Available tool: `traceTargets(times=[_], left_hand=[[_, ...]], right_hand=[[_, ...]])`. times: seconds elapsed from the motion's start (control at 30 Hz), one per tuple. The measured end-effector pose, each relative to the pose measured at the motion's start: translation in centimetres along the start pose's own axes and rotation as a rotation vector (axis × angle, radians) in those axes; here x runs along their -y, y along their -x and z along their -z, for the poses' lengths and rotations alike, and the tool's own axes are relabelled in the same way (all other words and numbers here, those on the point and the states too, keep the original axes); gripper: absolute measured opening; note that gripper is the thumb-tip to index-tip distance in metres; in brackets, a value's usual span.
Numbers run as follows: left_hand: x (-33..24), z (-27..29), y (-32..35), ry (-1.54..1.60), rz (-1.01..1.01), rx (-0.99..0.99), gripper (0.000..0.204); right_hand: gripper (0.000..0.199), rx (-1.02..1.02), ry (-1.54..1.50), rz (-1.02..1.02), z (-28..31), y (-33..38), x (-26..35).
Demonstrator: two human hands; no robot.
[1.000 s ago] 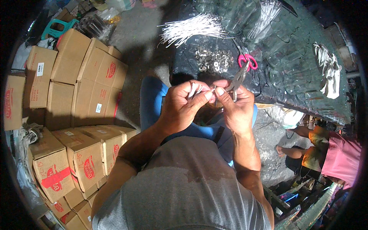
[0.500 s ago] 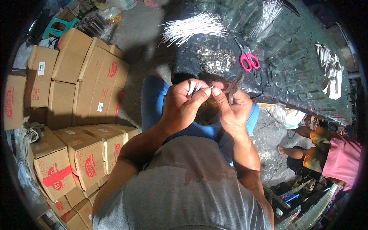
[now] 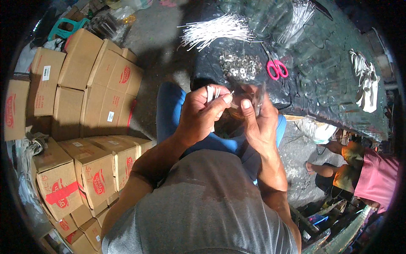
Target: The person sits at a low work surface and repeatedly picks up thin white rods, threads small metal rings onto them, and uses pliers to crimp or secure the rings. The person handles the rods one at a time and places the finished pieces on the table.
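Several short white wick-like cords [image 3: 210, 94] are gripped in my left hand [image 3: 193, 116], its thumb pinching a small pale tip at the front. Close beside it, my right hand [image 3: 263, 122] is closed around dark, rusty pliers [image 3: 256, 96] that are smeared by motion. The two hands are slightly apart above my lap. Ahead of them on the black table cover lies a heap of small metal washer-like pieces [image 3: 240, 66]. Behind that heap is a spread pile of white cords [image 3: 215, 32]. Pink-handled scissors [image 3: 277, 70] rest to its right.
Clear glass jars [image 3: 315, 63] crowd the table, with another white cord bundle [image 3: 298, 19] and a white cloth [image 3: 366, 84]. Stacked cardboard boxes [image 3: 95, 97] stand at my left. A person in a pink shirt [image 3: 376, 178] is on the right, below the table edge.
My right hand has drawn away from the left fingertips, and the pliers have shifted in it. The left hand keeps hold of the cords, its fingers slightly moved.
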State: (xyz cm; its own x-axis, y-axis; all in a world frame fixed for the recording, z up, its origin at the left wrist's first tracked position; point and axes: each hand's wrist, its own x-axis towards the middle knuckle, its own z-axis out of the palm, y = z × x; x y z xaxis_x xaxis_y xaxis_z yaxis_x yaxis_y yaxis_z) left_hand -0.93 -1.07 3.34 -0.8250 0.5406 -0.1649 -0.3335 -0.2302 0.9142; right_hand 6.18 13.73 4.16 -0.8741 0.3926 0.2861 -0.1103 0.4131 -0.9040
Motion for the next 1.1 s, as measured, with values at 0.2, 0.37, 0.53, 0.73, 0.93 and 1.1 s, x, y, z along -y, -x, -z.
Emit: traceTargets(times=[0.2, 0.37, 0.53, 0.73, 0.93, 1.1], left_hand=[[0.4, 0.7, -0.2, 0.073, -0.08, -0.001, 0.013], [0.5, 0.7, -0.1, 0.091, -0.089, 0.022, 0.013], [0.0, 0.7, 0.3, -0.039, -0.062, 0.0, 0.013], [0.0, 0.7, 0.4, -0.119, -0.08, -0.013, 0.013], [-0.2, 0.3, 0.5, -0.101, -0.09, -0.011, 0.011], [0.2, 0.3, 0.4, -0.12, -0.109, -0.023, 0.011]], right_hand=[[0.037, 0.217, 0.421, -0.067, 3.5, 0.8, 1.6], [0.034, 0.222, 0.663, 0.243, 3.4, 1.5, 0.2], [0.032, 0.136, 0.636, 0.325, 2.8, 1.4, -0.6], [0.032, 0.165, 0.674, 0.351, 2.9, 1.1, -0.2], [0.039, 0.136, 0.595, 0.317, 2.6, 1.0, -0.3], [0.042, 0.161, 0.581, 0.271, 2.4, 0.8, -0.8]])
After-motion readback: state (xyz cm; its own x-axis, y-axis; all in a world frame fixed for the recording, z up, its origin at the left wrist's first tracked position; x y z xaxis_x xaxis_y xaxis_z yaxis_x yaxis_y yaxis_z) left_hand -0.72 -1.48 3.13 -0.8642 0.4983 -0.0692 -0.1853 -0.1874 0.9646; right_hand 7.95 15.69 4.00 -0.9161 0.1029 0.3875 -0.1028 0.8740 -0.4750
